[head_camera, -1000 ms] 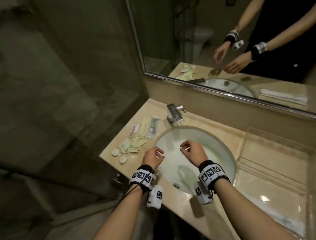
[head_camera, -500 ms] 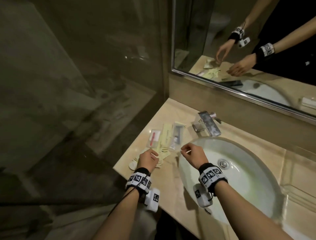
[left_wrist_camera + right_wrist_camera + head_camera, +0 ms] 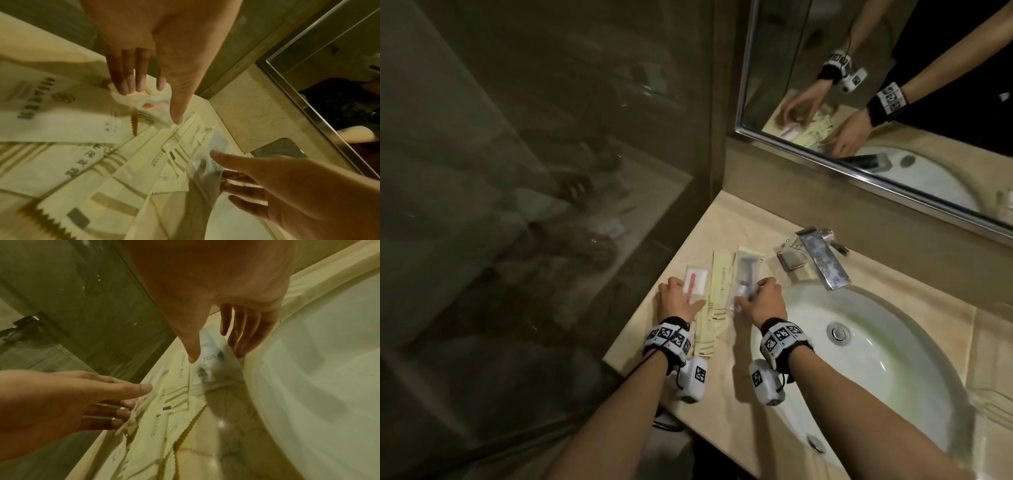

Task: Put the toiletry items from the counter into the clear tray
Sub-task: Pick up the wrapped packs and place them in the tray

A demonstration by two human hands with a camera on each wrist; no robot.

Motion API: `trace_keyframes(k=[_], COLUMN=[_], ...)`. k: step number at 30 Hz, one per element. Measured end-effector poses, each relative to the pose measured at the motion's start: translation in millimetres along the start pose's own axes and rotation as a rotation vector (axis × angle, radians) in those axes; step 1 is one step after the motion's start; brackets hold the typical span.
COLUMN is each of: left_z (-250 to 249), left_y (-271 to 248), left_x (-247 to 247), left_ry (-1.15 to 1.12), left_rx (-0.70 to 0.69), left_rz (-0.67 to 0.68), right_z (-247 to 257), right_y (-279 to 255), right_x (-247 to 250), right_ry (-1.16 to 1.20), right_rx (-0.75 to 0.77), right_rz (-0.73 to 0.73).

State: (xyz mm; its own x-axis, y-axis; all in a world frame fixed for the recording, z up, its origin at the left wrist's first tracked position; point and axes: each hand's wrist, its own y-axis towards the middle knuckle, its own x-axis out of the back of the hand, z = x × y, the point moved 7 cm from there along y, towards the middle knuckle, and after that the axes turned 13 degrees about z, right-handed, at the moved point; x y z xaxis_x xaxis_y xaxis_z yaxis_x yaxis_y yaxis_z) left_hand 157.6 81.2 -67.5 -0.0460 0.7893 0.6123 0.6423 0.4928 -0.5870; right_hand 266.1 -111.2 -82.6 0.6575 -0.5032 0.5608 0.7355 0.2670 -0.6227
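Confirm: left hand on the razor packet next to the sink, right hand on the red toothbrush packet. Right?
Swapped. In the head view the left hand is on the red toothbrush packet, and the right hand is on the razor packet next to the sink.

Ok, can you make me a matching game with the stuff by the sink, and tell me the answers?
Things:
1. clear packet with a red toothbrush
2. clear packet with a grey razor
3. flat metal tap
4. pale yellow paper sachets

Places:
A. between the two hands
B. under the left hand
C. over the rim of the white basin
D. under the right hand

Pairs: 1-B, 2-D, 3-C, 4-A
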Motion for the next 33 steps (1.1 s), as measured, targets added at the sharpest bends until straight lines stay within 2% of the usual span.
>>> trace_keyframes(k=[4,13,18,26,30,33], left_z=[-0.8,-2.1,-6.7,-11.8,-12.4,-21.8], left_y=[11.3,26.4,28.3,23.9,15.9,9.8], left_x=[-1.1,-0.7,-4.1,-5.7,-4.2,1.9], left_ry=[0.014,-0.075,-0.181,-0.371,-0.464,-0.536], left_rx=[0.043,0.119,0.098,0.101,0.124,0.085], left_rz=[-0.026,0.05,0.079,0.115,0.091,0.053], right_z=[1.2,-3.5,-9.3,-9.8,-5.2,-0.9], right_y=[6.0,21.6,17.9,9.0,-4.4,-20.7], right_x=[0.0,-5.5,0.2,23.8,41.4,63.0], right_ry=[-0.017,0.062,0.185,0.556,0.72,0.819], right_rx=[-0.052,-0.045,-0.012,0.078,0.131,0.205], right_rz=[-0.05,0.055,0.068,0.116,0.158,0.162])
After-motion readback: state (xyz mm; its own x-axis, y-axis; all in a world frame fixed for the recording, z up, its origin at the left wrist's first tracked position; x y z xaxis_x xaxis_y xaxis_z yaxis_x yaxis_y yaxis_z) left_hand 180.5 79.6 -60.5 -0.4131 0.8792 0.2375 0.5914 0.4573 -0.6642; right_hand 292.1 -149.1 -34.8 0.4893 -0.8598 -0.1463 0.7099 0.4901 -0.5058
